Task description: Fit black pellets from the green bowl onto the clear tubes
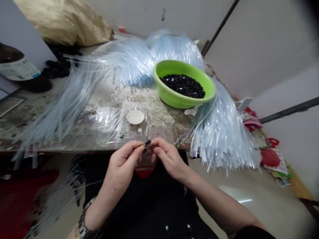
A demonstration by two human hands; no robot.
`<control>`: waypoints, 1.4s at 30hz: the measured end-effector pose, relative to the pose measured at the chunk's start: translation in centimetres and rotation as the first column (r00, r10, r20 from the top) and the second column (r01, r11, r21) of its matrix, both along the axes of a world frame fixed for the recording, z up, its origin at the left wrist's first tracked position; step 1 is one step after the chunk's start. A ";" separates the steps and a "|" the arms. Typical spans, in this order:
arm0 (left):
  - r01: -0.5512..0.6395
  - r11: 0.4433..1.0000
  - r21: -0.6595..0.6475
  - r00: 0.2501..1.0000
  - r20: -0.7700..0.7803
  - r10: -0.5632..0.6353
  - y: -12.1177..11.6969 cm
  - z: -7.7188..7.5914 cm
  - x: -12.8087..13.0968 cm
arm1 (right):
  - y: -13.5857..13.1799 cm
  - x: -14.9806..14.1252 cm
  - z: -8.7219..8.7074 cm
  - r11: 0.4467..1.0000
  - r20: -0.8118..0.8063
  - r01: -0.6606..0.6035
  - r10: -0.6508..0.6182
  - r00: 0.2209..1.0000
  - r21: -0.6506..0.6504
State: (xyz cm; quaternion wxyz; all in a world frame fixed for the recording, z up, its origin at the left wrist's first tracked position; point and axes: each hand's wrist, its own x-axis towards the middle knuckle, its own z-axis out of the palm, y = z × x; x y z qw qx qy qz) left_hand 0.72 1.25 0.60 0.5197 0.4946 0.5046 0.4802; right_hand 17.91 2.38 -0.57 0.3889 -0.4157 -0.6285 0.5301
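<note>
My left hand [126,162] and my right hand [169,159] meet just off the table's front edge, both with fingers pinched. Between their fingertips shows a small black piece [148,142], at the tips of my right fingers. Whatever my left thumb and forefinger squeeze is too small to make out. Beyond the hands a shallow white dish [135,117] rests on the table, with a small white disc [140,130] in front of it. A lime-green basin [184,99] holds many small black pieces [184,85] with a few white bits among them.
Bundles of clear plastic tubes lie at the left [74,99], the back [134,59] and the right [221,132], overhanging the front edge. A brown bottle [20,71] stands at the far left of the worn table [159,116]. A tan sack [67,23] is behind.
</note>
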 end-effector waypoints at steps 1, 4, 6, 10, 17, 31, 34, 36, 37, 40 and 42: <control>-0.037 0.999 -0.014 0.996 0.079 0.038 0.3 0.4 0.0 | 0.0 -0.3 -0.1 1.000 -0.030 -0.002 0.002 1.000 -0.022; -0.097 0.993 -0.064 0.939 0.326 0.112 1.4 2.1 0.3 | -0.3 -1.4 -0.4 0.996 -0.027 -0.060 0.058 0.998 -0.066; -0.104 0.989 -0.103 0.885 0.444 0.140 2.1 3.5 0.7 | -0.6 -2.2 -0.5 0.987 -0.021 -0.140 0.139 0.990 -0.073; -0.102 0.979 -0.179 0.816 0.547 0.185 3.2 5.3 1.5 | -1.2 -2.9 -0.4 0.974 -0.064 -0.210 0.205 0.977 -0.084; -0.142 0.978 -0.152 0.912 0.365 0.189 3.6 4.5 1.7 | -1.6 1.0 3.7 0.973 -0.167 -0.071 0.034 0.985 -0.222; -0.105 0.964 -0.245 0.994 -0.045 0.097 3.6 -3.7 -1.6 | 4.1 20.7 17.8 0.709 0.121 0.640 -0.692 0.712 0.294; -0.102 0.962 -0.252 0.994 -0.063 0.089 3.4 -4.4 -1.9 | 7.6 23.5 19.6 0.675 0.255 0.651 -0.736 0.627 0.347; -0.102 0.961 -0.256 0.994 -0.061 0.089 3.4 -4.9 -2.1 | 10.6 25.0 19.8 0.645 0.388 0.662 -0.762 0.519 0.381; -0.102 0.961 -0.255 0.994 -0.059 0.090 3.4 -5.1 -2.2 | 12.2 25.7 19.6 0.625 0.463 0.668 -0.769 0.440 0.403; -0.099 0.968 -0.229 0.995 -0.046 0.091 3.6 -5.6 -2.4 | 17.0 27.5 18.0 0.600 0.539 0.669 -0.771 0.339 0.438; -0.134 0.969 -0.209 0.991 -0.024 0.132 3.6 -6.1 -2.3 | 19.9 28.6 16.5 0.588 0.589 0.651 -0.766 0.259 0.480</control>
